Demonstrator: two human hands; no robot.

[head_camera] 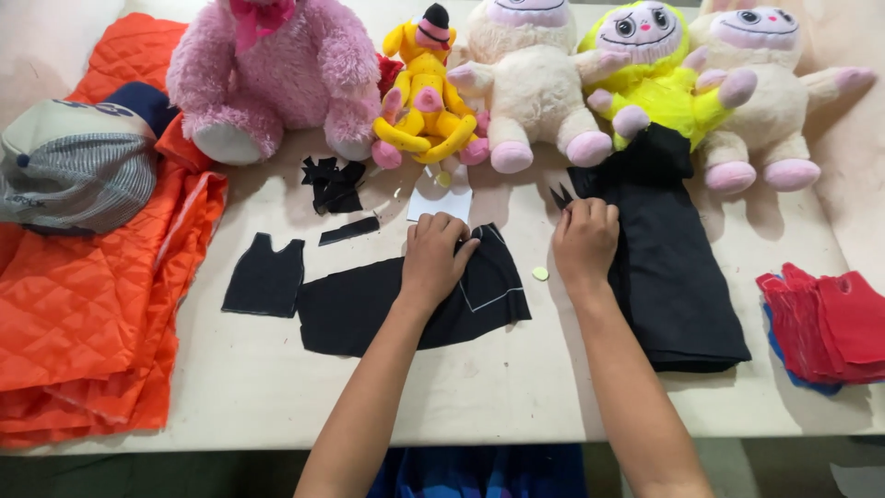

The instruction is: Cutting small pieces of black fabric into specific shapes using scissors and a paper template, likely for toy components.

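My left hand (433,258) presses fingers-down on a black fabric piece (369,309) with a chalk outline, lying flat on the table (516,387). Beside the folded black cloth (678,277), my right hand (584,242) is curled with small black scissors (560,195) poking out past its fingertips. A small yellow chalk disc (540,273) lies between the hands. A cut black vest-shaped piece (265,277) sits left of the fabric. A white paper template (441,203) rests just beyond my left hand.
Several plush toys line the far edge: pink bear (277,74), yellow duck (426,92), cream dolls (530,83), yellow doll (654,74). Black scraps (334,184) lie near them. Orange quilted fabric (83,277) and a striped cap (78,166) fill the left; red cut pieces (825,327) stack at right.
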